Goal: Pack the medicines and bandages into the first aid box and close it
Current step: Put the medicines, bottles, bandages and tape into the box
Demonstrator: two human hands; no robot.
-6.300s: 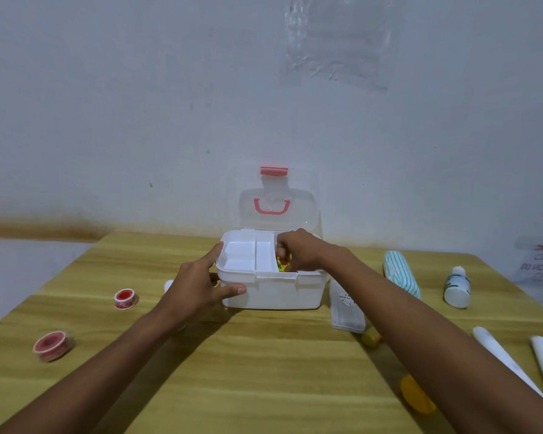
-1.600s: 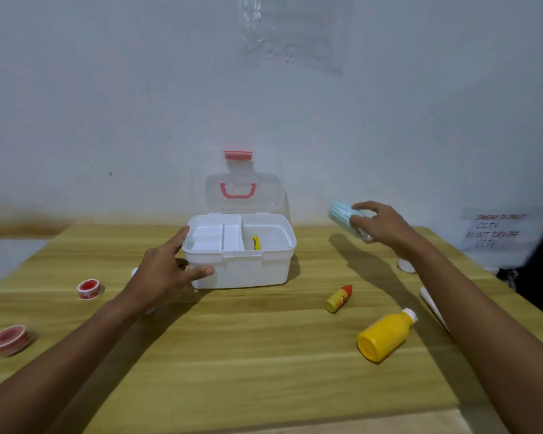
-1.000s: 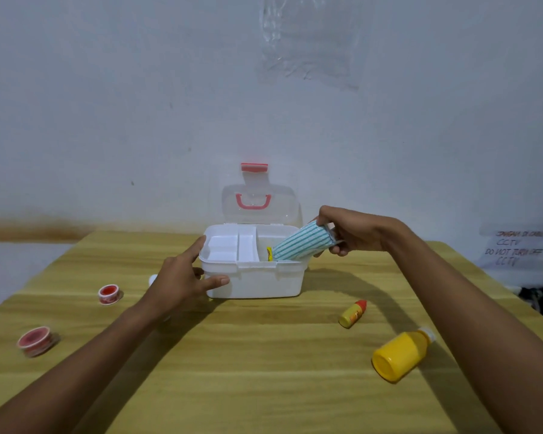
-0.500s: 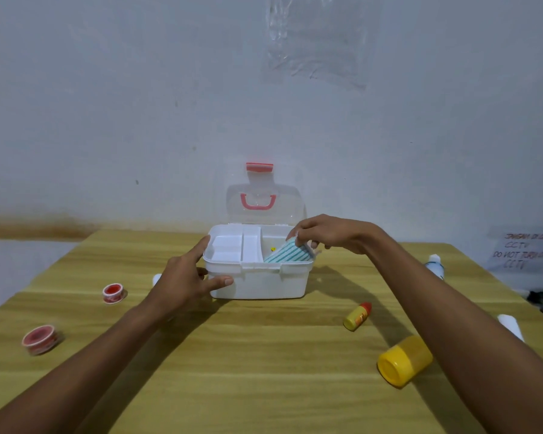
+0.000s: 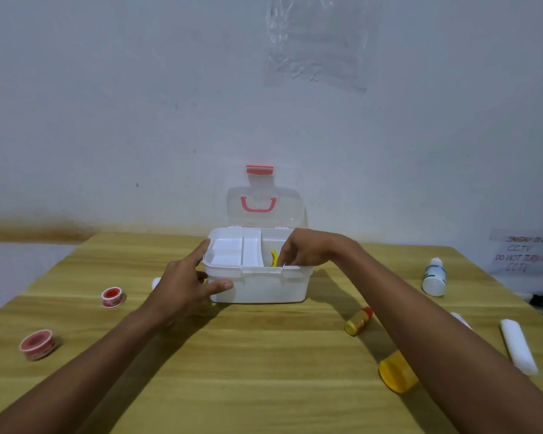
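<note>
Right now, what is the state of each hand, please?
Left hand: open, bracing the first aid box.
Right hand: inside the box, fingers hidden, cannot tell.

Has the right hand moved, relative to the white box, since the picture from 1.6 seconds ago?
Yes. The right hand moved left: it was out to the right of the first aid box, and now its fingers reach into the box's right compartment.
</note>
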